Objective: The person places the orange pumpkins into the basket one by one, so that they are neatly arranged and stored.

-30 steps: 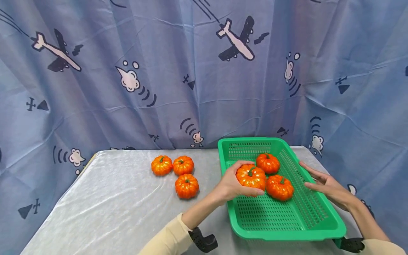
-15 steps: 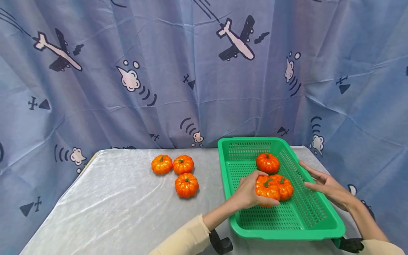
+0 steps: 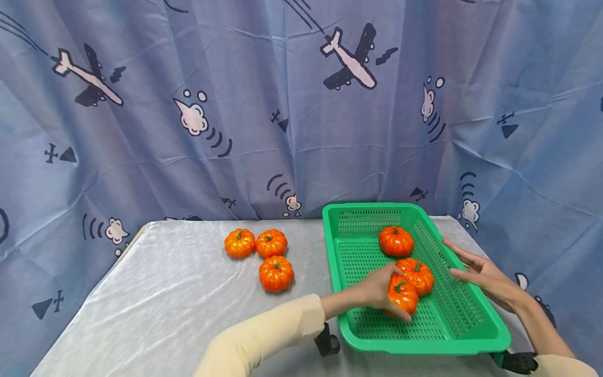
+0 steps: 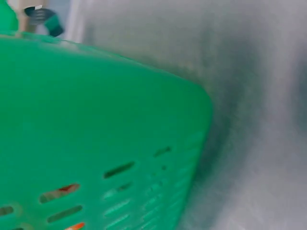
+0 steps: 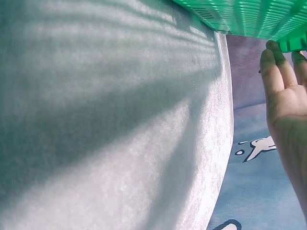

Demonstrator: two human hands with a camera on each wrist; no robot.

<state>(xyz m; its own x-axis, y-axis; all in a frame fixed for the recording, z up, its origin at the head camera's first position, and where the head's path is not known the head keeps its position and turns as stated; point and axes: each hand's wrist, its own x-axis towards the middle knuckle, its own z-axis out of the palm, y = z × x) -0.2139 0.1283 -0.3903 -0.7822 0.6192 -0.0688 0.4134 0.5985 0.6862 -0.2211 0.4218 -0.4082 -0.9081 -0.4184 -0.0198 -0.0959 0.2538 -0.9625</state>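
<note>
In the head view my left hand [image 3: 379, 288] grips a small orange pumpkin [image 3: 403, 296] with a green stem, inside the green basket [image 3: 345, 314]. The fingers curl over its far side and the thumb lies along its near side. Whether this pumpkin touches the basket floor cannot be told. Right behind it sits a second pumpkin [image 3: 416, 276], and a third pumpkin [image 3: 396, 241] lies farther back in the basket. My right hand [image 3: 492, 280] rests at the basket's right rim. In the right wrist view, its fairly straight fingers [image 5: 274, 72] reach up to the basket [image 5: 249, 19].
On the pale tablecloth [image 3: 155, 293], left of the basket, three more pumpkins stand close together: a left one [image 3: 239, 243], a back one [image 3: 271, 243] and a front one [image 3: 276, 274]. A blue patterned curtain [image 3: 245, 104] hangs behind the table.
My left hand has carried its pumpkin rightward and toward me, from the basket's left part to just in front of the second pumpkin. The right hand keeps its place at the rim.
</note>
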